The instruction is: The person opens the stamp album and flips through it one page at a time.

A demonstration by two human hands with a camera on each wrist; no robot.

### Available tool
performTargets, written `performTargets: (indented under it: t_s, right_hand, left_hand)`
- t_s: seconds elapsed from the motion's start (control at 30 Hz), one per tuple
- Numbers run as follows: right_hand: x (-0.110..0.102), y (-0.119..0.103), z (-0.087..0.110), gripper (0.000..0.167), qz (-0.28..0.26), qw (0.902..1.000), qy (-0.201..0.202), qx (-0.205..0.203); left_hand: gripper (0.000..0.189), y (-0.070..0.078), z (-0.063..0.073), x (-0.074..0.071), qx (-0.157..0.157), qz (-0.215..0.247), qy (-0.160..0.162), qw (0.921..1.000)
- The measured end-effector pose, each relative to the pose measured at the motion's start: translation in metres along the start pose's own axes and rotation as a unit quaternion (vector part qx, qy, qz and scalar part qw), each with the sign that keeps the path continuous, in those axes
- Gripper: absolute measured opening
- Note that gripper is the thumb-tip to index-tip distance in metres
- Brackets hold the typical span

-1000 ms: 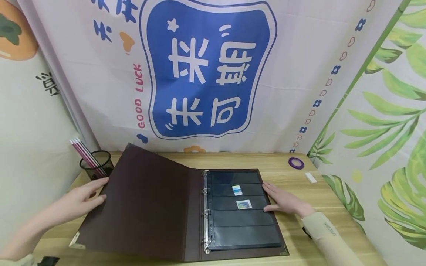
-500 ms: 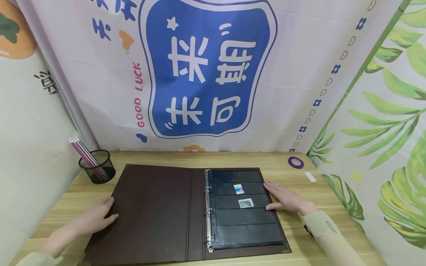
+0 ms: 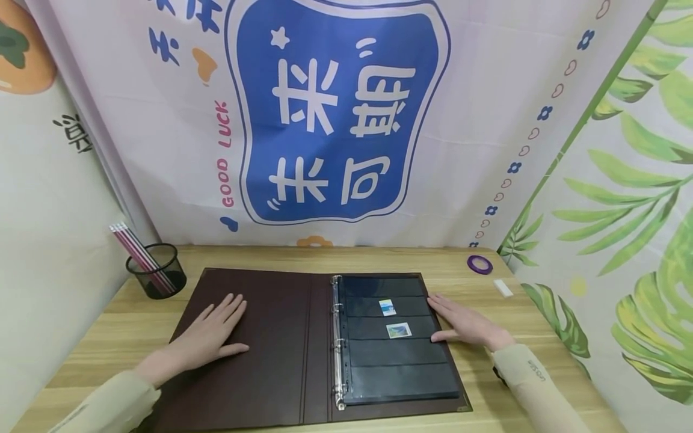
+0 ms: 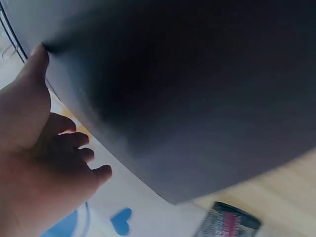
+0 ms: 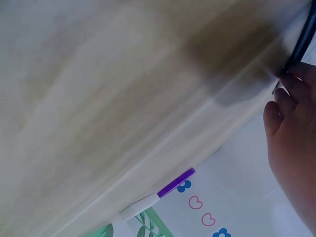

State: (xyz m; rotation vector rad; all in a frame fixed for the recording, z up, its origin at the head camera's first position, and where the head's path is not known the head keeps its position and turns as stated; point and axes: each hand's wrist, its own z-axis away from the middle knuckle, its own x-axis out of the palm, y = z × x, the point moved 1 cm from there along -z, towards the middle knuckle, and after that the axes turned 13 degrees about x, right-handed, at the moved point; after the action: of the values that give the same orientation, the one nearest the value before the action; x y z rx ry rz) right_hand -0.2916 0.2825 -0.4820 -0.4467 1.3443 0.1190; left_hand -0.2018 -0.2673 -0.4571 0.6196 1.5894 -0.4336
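Note:
A dark brown ring-binder stamp album (image 3: 271, 337) lies spread flat on the wooden table. My left hand (image 3: 208, 334) is over its bare left cover, palm down, fingers extended and thumb pointing right. In the left wrist view, the cover (image 4: 212, 108) fills much of the picture beside that hand (image 4: 44, 138). Metal rings (image 3: 338, 344) hold black pocket pages (image 3: 400, 382) on the right side. Two small stamps, one light blue (image 3: 387, 307) and one greenish (image 3: 399, 331), sit in separate rows. My right hand (image 3: 465, 322) touches the album's right edge with fingertips and thumb.
A black mesh cup (image 3: 174, 282) with several pencils (image 3: 135, 249) stands at the back left of the table (image 3: 103, 343). Toward the back right lie a purple ring-shaped roll (image 3: 479, 264) and a small white block (image 3: 503, 288). Printed cloth (image 3: 460, 120) hangs behind the table.
The raised left cover has come down flat on the table. My left hand has left its outer edge and moved right, onto the cover. The right hand stays at the right edge.

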Motion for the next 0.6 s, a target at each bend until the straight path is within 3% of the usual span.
performTargets:
  t_s: [0.2, 0.33, 0.6]
  right_hand:
    - [-0.002, -0.003, -0.010, 0.095, -0.013, 0.9999, 0.006, 0.008]
    - [-0.003, -0.009, -0.028, 0.093, -0.030, 0.9994, 0.006, 0.016]
    - [-0.008, -0.014, -0.059, 0.096, -0.014, 0.9996, 0.010, 0.020]
  left_hand:
    - [0.091, 0.017, -0.030, 0.005, 0.057, 0.016, -0.021, 0.9980]
    - [0.089, 0.029, -0.042, 0.015, 0.073, 0.039, -0.036, 0.9959]
    - [0.088, 0.049, -0.062, 0.033, 0.121, 0.049, -0.053, 0.9901]
